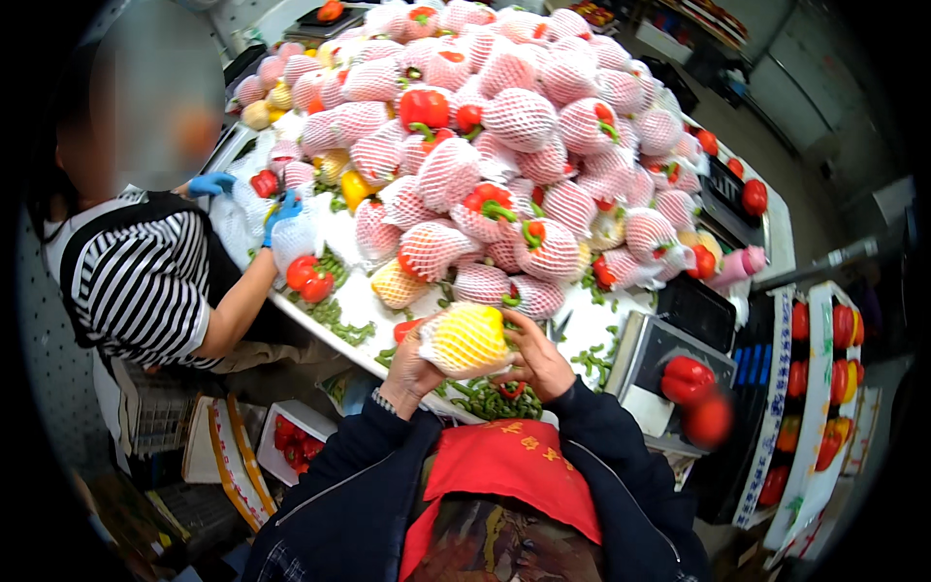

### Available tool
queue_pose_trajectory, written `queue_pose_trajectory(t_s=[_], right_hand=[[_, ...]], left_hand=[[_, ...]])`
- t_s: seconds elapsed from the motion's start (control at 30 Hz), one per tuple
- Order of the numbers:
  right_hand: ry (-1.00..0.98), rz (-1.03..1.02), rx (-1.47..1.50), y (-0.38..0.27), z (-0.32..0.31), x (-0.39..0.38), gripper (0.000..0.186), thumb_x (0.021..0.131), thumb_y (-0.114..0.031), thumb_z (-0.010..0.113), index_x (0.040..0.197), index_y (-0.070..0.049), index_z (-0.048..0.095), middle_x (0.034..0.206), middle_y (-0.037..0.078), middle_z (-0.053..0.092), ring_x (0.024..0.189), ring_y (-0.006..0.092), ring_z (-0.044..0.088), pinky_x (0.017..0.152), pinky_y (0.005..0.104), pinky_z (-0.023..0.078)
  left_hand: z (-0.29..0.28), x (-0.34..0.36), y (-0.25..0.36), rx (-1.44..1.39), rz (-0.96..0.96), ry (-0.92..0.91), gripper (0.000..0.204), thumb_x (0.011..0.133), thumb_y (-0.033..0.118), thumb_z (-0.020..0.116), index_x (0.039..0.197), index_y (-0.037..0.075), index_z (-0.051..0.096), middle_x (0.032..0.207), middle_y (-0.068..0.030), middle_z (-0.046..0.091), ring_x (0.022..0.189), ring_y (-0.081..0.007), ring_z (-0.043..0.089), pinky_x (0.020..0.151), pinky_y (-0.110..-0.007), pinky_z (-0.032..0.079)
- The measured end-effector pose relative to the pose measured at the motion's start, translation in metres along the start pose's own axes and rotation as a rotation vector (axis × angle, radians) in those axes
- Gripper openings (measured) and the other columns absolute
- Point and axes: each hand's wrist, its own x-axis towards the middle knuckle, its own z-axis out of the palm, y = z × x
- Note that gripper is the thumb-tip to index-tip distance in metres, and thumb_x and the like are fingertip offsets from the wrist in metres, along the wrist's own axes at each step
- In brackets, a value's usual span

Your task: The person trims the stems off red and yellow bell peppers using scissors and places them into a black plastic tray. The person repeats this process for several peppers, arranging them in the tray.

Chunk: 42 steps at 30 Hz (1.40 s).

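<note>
A yellow bell pepper (466, 339) in a white foam net sits between my hands, above the near edge of the table. My left hand (411, 373) is closed around its left side. On its right side, the fingers of my right hand (539, 359) are curled against the pepper. Green stem trimmings (495, 400) lie on the table just below my hands, with a bit of red pepper among them. Beyond rises a large heap of netted peppers (519, 120), mostly red. Scissors (558, 325) lie on the table beyond my right hand.
A digital scale (669, 373) with red peppers stands at the right. Further right are boxes of peppers (799, 378). At the left, a person in a striped top (145, 276) and blue gloves handles a pepper and foam nets. A white box of red peppers (296, 441) stands below the table.
</note>
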Motion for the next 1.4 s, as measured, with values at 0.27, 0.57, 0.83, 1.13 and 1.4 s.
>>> queue_pose_trajectory(t_s=[0.27,0.57,0.83,1.13,1.4], right_hand=[[0.168,-0.219,0.036,-0.001,-0.01,-0.027,0.067,0.093,-0.023,0.067,0.149,-0.002,0.035,0.136,0.014,0.051,0.122,0.0233,0.053,0.104,0.0364,0.044],[0.519,-0.376,0.176,0.001,-0.044,-0.035,0.055,0.099,-0.035,0.057,0.143,-0.004,0.044,0.132,0.014,0.059,0.121,0.0291,0.058,0.103,0.0414,0.045],[0.298,-0.612,-0.973,-0.005,-0.018,-0.035,0.067,0.086,-0.021,0.072,0.145,-0.004,0.044,0.137,0.016,0.051,0.115,0.0242,0.058,0.097,0.0343,0.048],[0.469,0.069,-1.462,0.058,-0.065,-0.043,0.058,0.083,-0.022,0.072,0.133,-0.002,0.05,0.097,0.027,0.066,0.09,0.0451,0.065,0.081,0.0508,0.053],[0.463,-0.108,-1.378,0.079,-0.069,-0.041,0.075,0.078,-0.023,0.079,0.141,-0.006,0.044,0.117,0.026,0.06,0.109,0.0413,0.059,0.092,0.0446,0.05]], left_hand=[[0.066,-0.005,-0.026,1.294,0.479,-0.16,0.033,0.081,-0.006,0.068,0.113,0.0,0.072,0.13,-0.0225,0.064,0.119,-0.0283,0.063,0.102,-0.034,0.048],[0.057,-0.009,-0.027,1.436,-0.035,-0.604,0.029,0.083,0.005,0.062,0.111,-0.001,0.061,0.122,-0.0211,0.067,0.12,-0.0303,0.062,0.104,-0.041,0.047],[0.026,0.011,-0.056,0.541,-0.213,-0.085,0.062,0.099,0.048,0.053,0.147,0.012,0.037,0.144,-0.0119,0.05,0.13,-0.0285,0.053,0.1,-0.049,0.05],[0.014,0.014,-0.042,-0.049,-0.27,-0.006,0.078,0.097,0.072,0.026,0.143,0.012,0.046,0.136,-0.0151,0.055,0.123,-0.0366,0.054,0.108,-0.057,0.039],[0.008,0.015,-0.044,-0.079,-0.374,0.117,0.089,0.094,0.078,0.027,0.135,0.003,0.053,0.119,-0.0249,0.06,0.107,-0.0359,0.058,0.097,-0.047,0.046]])
